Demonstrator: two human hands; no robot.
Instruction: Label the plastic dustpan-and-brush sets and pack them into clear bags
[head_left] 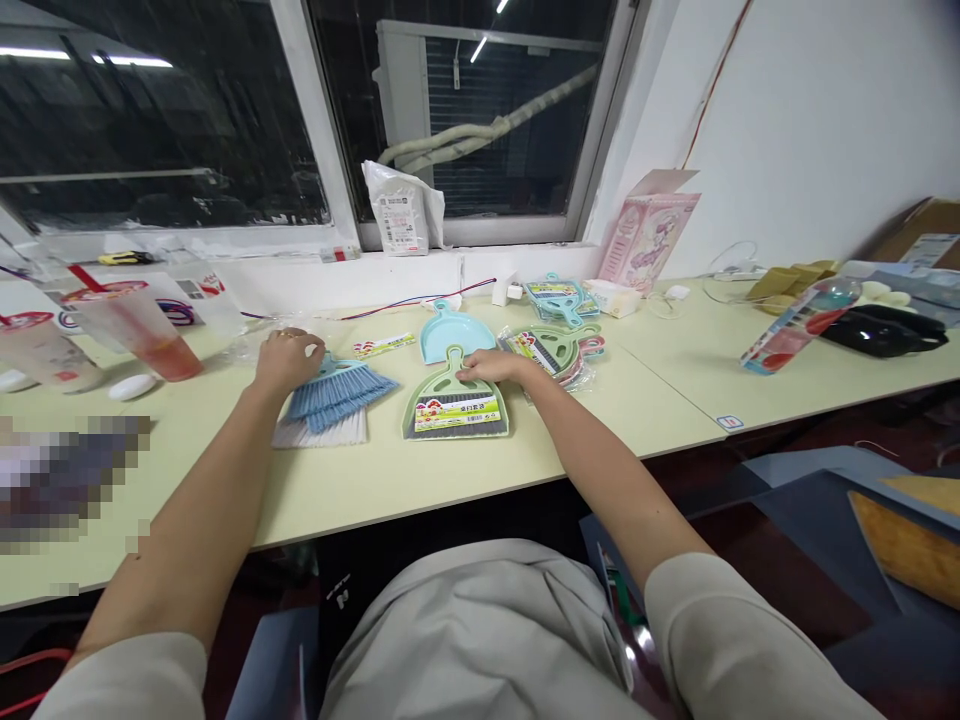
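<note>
My left hand [289, 358] is at the handle end of a blue hand brush [345, 390], its fingers curled closed around it. Two blue brush heads overlap there, lying over a brush with white bristles [330, 430]. My right hand [491, 367] grips a green dustpan [452, 378] near the base of its handle. A grey-bristled brush with a printed card label [459, 410] rests in that pan. Just behind lies a light-blue dustpan [454, 335], and a loose card label [384, 346] is to its left.
Packaged dustpan sets, green [559, 348] and blue [559, 295], lie right of centre. Drink cups [142, 325] stand at the left. A pink box [649, 235] is by the wall, with a tilted bottle [799, 325] farther right. The table's front edge runs close to my body.
</note>
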